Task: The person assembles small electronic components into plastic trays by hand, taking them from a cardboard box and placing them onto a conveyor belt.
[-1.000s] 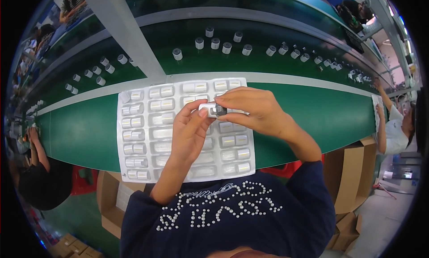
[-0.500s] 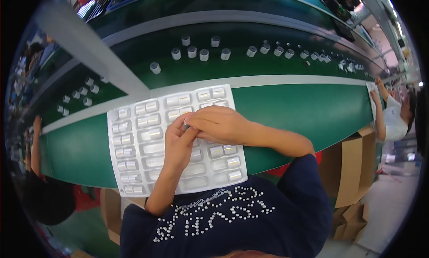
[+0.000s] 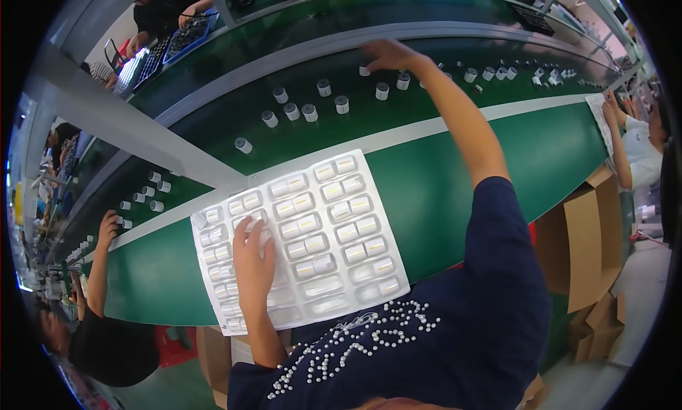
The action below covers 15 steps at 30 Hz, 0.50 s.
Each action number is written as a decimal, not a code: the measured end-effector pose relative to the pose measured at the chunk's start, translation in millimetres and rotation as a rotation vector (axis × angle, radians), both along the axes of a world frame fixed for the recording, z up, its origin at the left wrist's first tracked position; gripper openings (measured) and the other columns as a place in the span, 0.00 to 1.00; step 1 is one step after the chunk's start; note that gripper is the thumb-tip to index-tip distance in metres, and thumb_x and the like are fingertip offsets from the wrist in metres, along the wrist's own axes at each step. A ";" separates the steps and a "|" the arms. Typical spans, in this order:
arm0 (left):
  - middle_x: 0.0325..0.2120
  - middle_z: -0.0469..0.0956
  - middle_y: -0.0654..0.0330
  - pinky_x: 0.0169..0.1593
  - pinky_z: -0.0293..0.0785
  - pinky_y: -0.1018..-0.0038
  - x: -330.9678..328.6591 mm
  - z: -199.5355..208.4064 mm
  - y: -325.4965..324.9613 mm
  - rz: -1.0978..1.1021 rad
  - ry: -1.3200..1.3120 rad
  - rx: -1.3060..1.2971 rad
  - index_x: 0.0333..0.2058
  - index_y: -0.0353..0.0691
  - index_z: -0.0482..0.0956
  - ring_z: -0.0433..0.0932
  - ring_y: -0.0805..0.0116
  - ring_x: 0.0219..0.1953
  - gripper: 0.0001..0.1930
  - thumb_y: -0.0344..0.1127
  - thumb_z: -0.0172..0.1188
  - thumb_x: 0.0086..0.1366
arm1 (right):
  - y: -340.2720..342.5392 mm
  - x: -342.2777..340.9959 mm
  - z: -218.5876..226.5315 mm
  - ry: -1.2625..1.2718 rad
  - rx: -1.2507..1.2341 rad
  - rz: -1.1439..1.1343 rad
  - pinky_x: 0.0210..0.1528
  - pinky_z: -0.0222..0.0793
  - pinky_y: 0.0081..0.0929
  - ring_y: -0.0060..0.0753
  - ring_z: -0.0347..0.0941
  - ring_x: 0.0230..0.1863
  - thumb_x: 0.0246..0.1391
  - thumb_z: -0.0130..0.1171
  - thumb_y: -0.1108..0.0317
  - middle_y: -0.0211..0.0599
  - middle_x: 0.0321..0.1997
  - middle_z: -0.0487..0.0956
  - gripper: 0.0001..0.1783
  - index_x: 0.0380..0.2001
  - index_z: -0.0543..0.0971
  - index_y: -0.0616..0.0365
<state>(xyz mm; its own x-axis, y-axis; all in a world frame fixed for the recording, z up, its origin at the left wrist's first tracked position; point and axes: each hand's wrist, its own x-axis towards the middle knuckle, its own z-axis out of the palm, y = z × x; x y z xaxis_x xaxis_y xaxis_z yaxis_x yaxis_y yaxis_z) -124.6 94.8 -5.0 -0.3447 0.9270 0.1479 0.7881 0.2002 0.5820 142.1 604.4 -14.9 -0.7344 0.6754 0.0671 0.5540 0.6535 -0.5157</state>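
A white plastic tray (image 3: 391, 229) with rows of oblong pockets lies on the green bench in front of me. Small white cylinders (image 3: 310, 245) lie on their sides in many pockets; several near pockets look unfilled. My left hand (image 3: 254, 262) rests over the tray's second column, fingers stretched and apart, their tips at a cylinder in a pocket. Away from the tray, my right hand (image 3: 391, 56) reaches over the green conveyor belt with fingers extended. Just under its fingertips stands a white cylinder with a dark top (image 3: 364, 71); contact between them cannot be made out.
More upright cylinders (image 3: 310, 113) stand along the conveyor belt (image 3: 206, 136), behind a grey rail (image 3: 419, 127). A slanting grey post (image 3: 170, 143) rises at the tray's far left. Co-workers sit left (image 3: 106, 339) and right (image 3: 636, 150). A cardboard box (image 3: 584, 243) stands at the right.
My hands were together over the tray and are now apart. The right has gone far forward to the belt; the left has moved onto the second column. More middle pockets now hold cylinders.
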 end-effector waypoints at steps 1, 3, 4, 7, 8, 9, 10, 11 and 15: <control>0.59 0.69 0.51 0.56 0.71 0.64 -3.3 2.1 -1.0 -0.001 0.001 0.001 0.49 0.33 0.80 0.72 0.50 0.54 0.16 0.28 0.61 0.62 | 13.9 14.4 -4.4 0.174 -0.019 0.009 0.57 0.73 0.32 0.39 0.79 0.53 0.41 0.68 0.74 0.45 0.51 0.82 0.27 0.49 0.80 0.62; 0.58 0.69 0.51 0.49 0.74 0.66 -12.7 4.2 -1.1 -0.027 -0.065 -0.091 0.51 0.34 0.78 0.73 0.52 0.51 0.19 0.27 0.63 0.60 | 38.9 50.1 -0.5 0.346 -0.032 0.019 0.59 0.72 0.32 0.38 0.78 0.55 0.40 0.68 0.75 0.44 0.53 0.81 0.29 0.51 0.80 0.61; 0.58 0.69 0.51 0.49 0.74 0.66 -15.6 2.2 -3.5 -0.027 -0.067 -0.087 0.51 0.34 0.78 0.73 0.52 0.51 0.19 0.27 0.63 0.60 | 48.4 70.3 4.0 0.096 0.006 0.072 0.60 0.72 0.32 0.37 0.77 0.56 0.39 0.67 0.76 0.43 0.55 0.81 0.30 0.52 0.79 0.60; 0.57 0.69 0.50 0.45 0.74 0.68 -24.2 -0.6 -14.7 -0.113 -0.013 -0.009 0.48 0.33 0.78 0.74 0.55 0.48 0.18 0.26 0.66 0.58 | 30.6 63.1 15.2 -0.251 -0.034 0.101 0.60 0.72 0.32 0.37 0.77 0.56 0.37 0.67 0.78 0.42 0.55 0.80 0.33 0.54 0.79 0.57; 0.56 0.70 0.50 0.45 0.74 0.68 -24.6 1.2 -14.7 -0.122 0.000 0.004 0.45 0.33 0.77 0.75 0.56 0.46 0.16 0.26 0.66 0.57 | 17.3 60.9 19.2 -0.356 -0.111 0.056 0.59 0.72 0.33 0.38 0.77 0.55 0.35 0.67 0.79 0.42 0.54 0.81 0.35 0.54 0.80 0.55; 0.54 0.71 0.51 0.46 0.75 0.68 -24.6 2.6 -14.5 -0.129 0.014 0.016 0.42 0.32 0.77 0.75 0.56 0.45 0.14 0.25 0.67 0.56 | 11.3 55.1 19.3 -0.403 -0.092 0.083 0.56 0.73 0.33 0.36 0.79 0.51 0.38 0.67 0.76 0.41 0.50 0.83 0.31 0.52 0.81 0.54; 0.54 0.71 0.51 0.46 0.75 0.68 -23.9 3.3 -14.2 -0.122 0.014 0.016 0.42 0.32 0.77 0.75 0.56 0.45 0.14 0.25 0.67 0.56 | 9.6 53.1 18.6 -0.403 -0.092 0.090 0.56 0.73 0.33 0.36 0.79 0.51 0.38 0.67 0.76 0.41 0.50 0.83 0.31 0.52 0.81 0.54; 0.50 0.73 0.52 0.45 0.75 0.69 -23.4 4.4 -12.9 -0.049 -0.022 -0.010 0.40 0.32 0.76 0.77 0.58 0.42 0.13 0.25 0.67 0.57 | 8.5 50.8 17.7 -0.406 -0.058 0.085 0.54 0.74 0.33 0.36 0.80 0.49 0.39 0.68 0.74 0.41 0.48 0.84 0.27 0.49 0.83 0.54; 0.39 0.78 0.57 0.43 0.78 0.74 -20.4 0.9 -8.1 0.166 -0.459 0.190 0.41 0.34 0.75 0.79 0.65 0.38 0.11 0.25 0.66 0.60 | 8.6 54.3 2.7 0.027 -0.003 0.031 0.51 0.75 0.30 0.32 0.80 0.44 0.51 0.67 0.69 0.39 0.46 0.84 0.17 0.45 0.82 0.60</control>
